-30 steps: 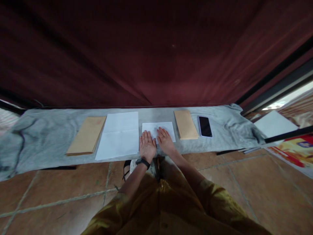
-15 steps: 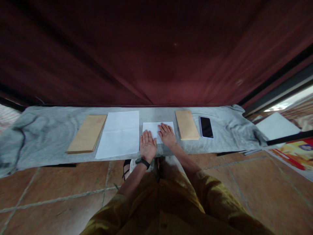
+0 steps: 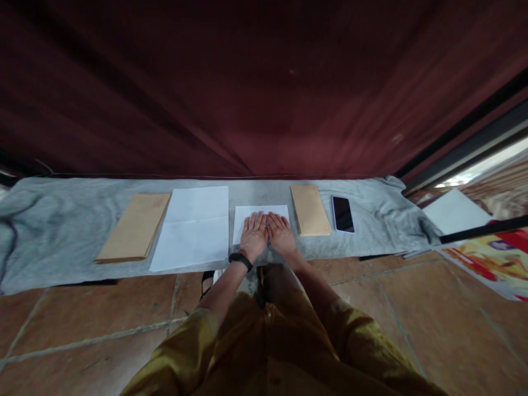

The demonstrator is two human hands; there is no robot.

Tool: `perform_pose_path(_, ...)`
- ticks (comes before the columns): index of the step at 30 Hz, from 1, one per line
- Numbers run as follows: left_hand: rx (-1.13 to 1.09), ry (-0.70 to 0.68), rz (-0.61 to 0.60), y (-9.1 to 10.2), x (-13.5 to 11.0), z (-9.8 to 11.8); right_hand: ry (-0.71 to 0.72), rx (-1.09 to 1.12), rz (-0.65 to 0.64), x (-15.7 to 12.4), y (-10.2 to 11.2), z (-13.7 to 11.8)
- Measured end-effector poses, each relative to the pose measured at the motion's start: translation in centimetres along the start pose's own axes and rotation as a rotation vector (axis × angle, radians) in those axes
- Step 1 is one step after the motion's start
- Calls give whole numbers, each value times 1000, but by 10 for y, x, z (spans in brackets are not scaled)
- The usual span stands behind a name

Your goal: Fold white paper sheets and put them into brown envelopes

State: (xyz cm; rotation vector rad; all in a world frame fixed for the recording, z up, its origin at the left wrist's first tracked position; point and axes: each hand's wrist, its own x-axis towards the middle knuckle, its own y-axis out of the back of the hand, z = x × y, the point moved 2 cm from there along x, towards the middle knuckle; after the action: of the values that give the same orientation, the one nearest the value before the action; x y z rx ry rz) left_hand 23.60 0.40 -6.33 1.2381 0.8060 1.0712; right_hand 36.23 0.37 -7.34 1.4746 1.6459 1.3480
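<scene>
Currently, we are resting both hands on the small white paper (image 3: 240, 217), which is lying in front of our body, between the large white paper (image 3: 196, 236) and a brown envelope (image 3: 311, 212). Our left hand (image 3: 254, 236) is lying palm down, fingers extended and slightly parted; our right hand (image 3: 281, 234) is lying likewise just beside it, and neither is pinching anything. As for progress, the small paper is already lying flat, so its smoothing is looking well advanced to us, though our hands are covering its near part and hiding any crease left there. The large paper, showing a line across its middle, is lying untouched, as are a second brown envelope (image 3: 134, 228) at its left and the phone (image 3: 343, 214) on the far right. All these are lying on a long, narrow worktop (image 3: 377, 220) covered with wrinkled grey cloth. Behind it a dark red curtain (image 3: 264, 110) is hanging; below, a tiled floor (image 3: 124, 316) is showing.
</scene>
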Motion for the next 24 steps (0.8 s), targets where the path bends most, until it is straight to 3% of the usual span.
perform_pose_path(4, 2, -18, -10, 0, 4, -10, -3, 6, 15, -1, -1, 0)
perform_pose_path(14, -9, 98, 25, -2, 24, -32, -3, 3, 10, -2, 3, -1)
perform_pose_path(24, -32, 194, 121, -5, 9, -33, -40, -52, 33, -5, -1, -3)
